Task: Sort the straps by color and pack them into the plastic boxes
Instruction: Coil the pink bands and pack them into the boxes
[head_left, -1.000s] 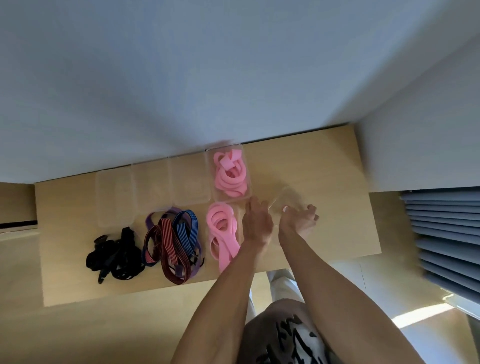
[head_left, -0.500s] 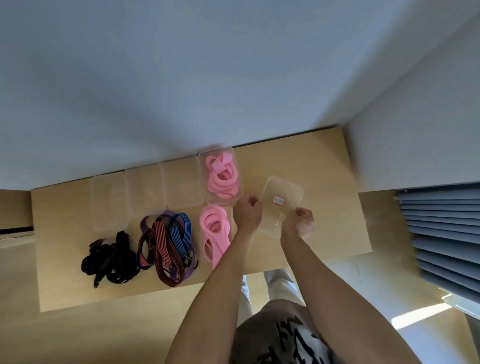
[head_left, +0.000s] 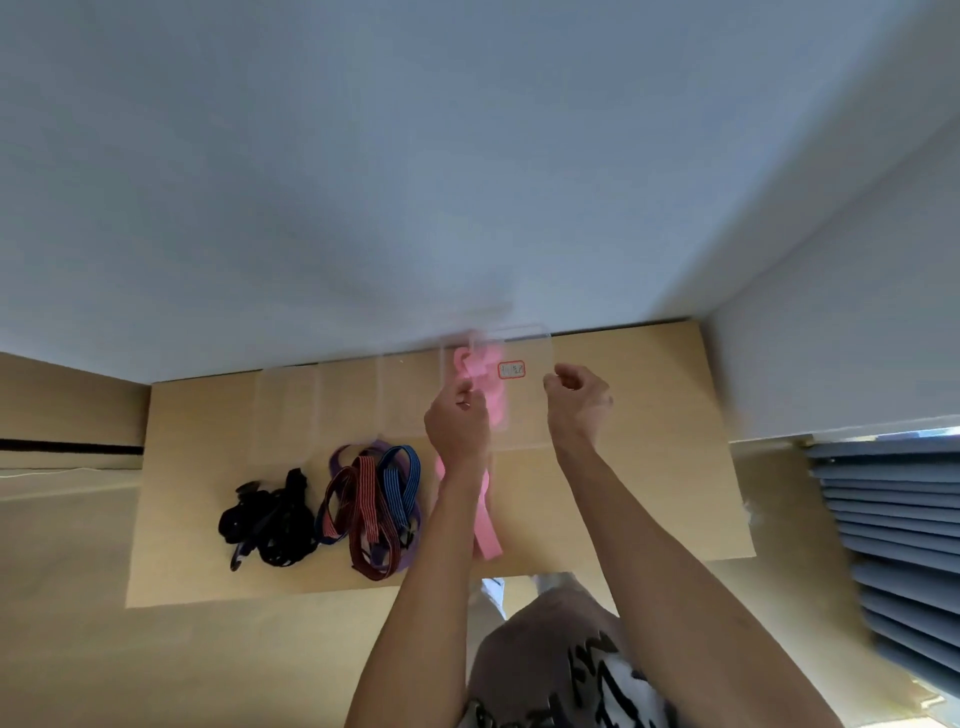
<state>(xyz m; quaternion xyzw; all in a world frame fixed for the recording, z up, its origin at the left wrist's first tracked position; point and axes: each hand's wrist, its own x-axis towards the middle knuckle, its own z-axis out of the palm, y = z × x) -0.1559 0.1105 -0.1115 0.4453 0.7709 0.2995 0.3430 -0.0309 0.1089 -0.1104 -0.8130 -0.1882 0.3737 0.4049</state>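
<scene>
lid (head_left: 511, 395) being held over the box of pink straps (head_left: 475, 371) by the wall | left hand (head_left: 457, 423) and right hand (head_left: 579, 400) each pinching a side edge | risk: lid is landing askew, or pink loops are catching under its rim | loose pink strap (head_left: 485, 525), striped straps (head_left: 371, 506), black straps (head_left: 270, 519) lying unpacked on the table (head_left: 649, 493)

both hands hold a clear plastic lid (head_left: 524, 410) with a small red-edged label, the left hand (head_left: 457, 423) gripping its left edge, the right hand (head_left: 579, 400) its right edge. blurred pink straps (head_left: 480, 382) show through it. on the light wooden table (head_left: 649, 467) lie black straps (head_left: 270, 519), striped red, blue and purple straps (head_left: 371, 506), another pink strap (head_left: 485, 530), and clear plastic boxes (head_left: 317, 405) by the wall.
</scene>
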